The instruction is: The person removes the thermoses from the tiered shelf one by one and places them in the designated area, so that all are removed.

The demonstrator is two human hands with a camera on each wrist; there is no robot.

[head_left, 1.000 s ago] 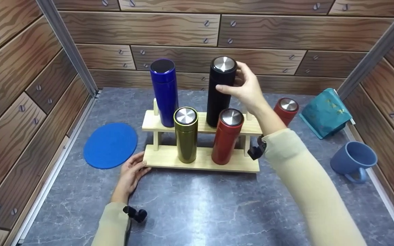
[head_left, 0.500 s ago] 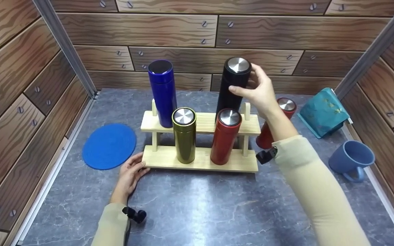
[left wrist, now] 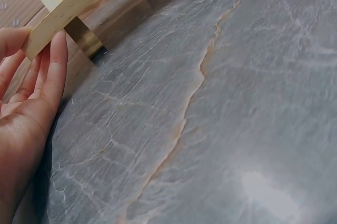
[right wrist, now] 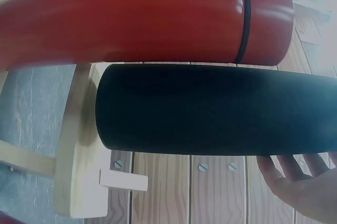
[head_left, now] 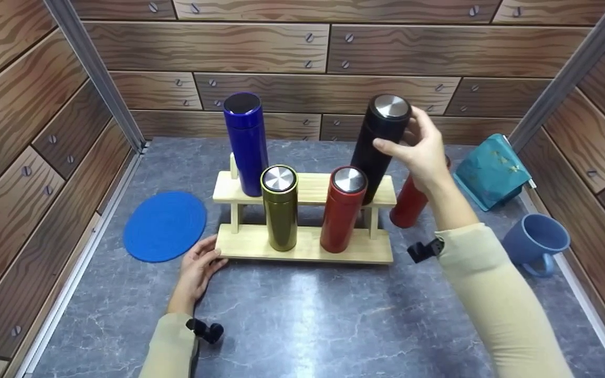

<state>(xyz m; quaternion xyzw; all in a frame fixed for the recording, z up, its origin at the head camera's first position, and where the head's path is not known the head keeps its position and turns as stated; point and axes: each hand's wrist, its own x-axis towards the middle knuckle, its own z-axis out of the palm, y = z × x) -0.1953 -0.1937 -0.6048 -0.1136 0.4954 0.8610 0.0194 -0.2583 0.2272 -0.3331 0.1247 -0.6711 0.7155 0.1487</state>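
Note:
My right hand grips a black thermos flask with a steel lid near its top. The flask leans to the right over the right end of the upper shelf of a two-tier wooden rack; whether its base touches the shelf I cannot tell. In the right wrist view the black flask lies beside the red flask. At the lower shelf's left end, my left hand pinches the board between thumb and fingers. A blue flask stands on the upper shelf, a gold flask and a red flask on the lower.
Another red flask stands on the table right of the rack, partly behind my right hand. Farther right are a teal pouch and a blue mug. A round blue mat lies left of the rack.
My right hand has moved the black flask rightward along the upper shelf, and its top now tilts right. The left hand has stayed at the lower shelf's end.

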